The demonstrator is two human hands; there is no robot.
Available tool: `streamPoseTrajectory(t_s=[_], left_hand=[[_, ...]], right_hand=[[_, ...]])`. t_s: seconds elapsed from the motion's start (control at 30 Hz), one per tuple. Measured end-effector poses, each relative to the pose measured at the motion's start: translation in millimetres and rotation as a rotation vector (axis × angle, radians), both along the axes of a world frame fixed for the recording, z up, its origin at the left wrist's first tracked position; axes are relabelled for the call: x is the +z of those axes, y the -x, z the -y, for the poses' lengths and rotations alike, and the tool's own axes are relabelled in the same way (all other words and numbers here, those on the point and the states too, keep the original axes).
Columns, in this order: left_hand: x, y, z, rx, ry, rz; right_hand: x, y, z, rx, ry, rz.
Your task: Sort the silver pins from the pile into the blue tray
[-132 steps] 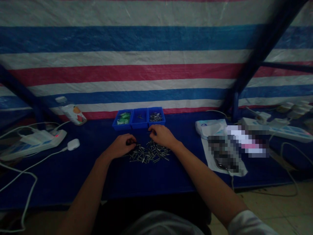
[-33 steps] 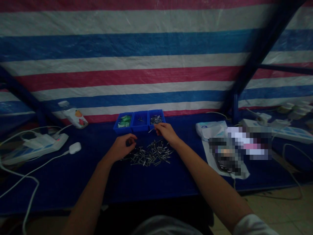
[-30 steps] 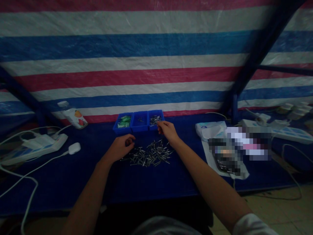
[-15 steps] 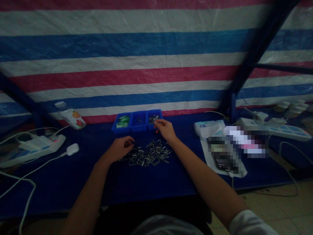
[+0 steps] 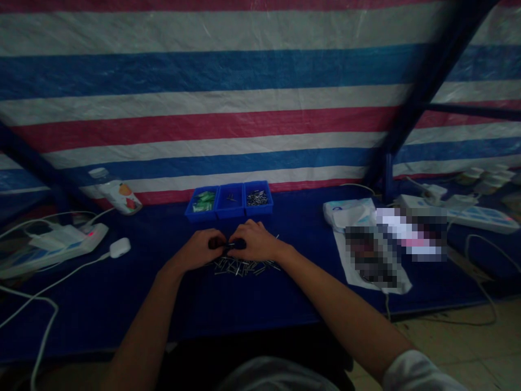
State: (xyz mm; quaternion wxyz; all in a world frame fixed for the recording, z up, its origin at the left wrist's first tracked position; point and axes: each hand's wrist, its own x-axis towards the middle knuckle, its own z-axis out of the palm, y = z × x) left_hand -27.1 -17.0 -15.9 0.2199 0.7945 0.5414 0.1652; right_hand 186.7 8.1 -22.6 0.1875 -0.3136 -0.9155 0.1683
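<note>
My left hand (image 5: pixel 199 250) and my right hand (image 5: pixel 257 242) meet over a loose pile of thin, shiny metal pins (image 5: pixel 240 267) on the blue tabletop. Fingers of both hands are curled in a pinch, with the fingertips almost touching. Something small and dark shows between them, too dim to name. Just behind the hands stand three joined blue bins. Green pieces that look like small packets (image 5: pixel 204 202) fill the left bin (image 5: pixel 199 217). A few small pins lie in the middle bin (image 5: pixel 231 213); many small metal parts (image 5: pixel 258 197) are in the right bin (image 5: pixel 259 210).
A drink bottle (image 5: pixel 121 196) leans at the back left, near a power strip (image 5: pixel 61 244) and a white charger (image 5: pixel 120 248) with cables. On the right lie a soft white pack (image 5: pixel 350 213), blurred items on a white sheet (image 5: pixel 345 266) and another power strip (image 5: pixel 476 217). A striped sheet (image 5: pixel 244 125) hangs behind.
My right hand has moved from the right bin down and left to meet my left hand over the pile. The left hand has hardly moved.
</note>
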Motion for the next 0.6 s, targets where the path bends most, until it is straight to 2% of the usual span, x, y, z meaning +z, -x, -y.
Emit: streamPoseTrajectory(t_s=[0.3,0.6], left_hand=[[-4.2,-0.9,-3.0,-0.023,-0.044,-0.054],[-3.3,-2.9,-2.5,-0.004,-0.040,-0.010]], right_hand=[[-2.1,4.4,1.9,-0.030,-0.021,0.056],[-6.7,6.6,1.3,-0.067,-0.039,0.029]])
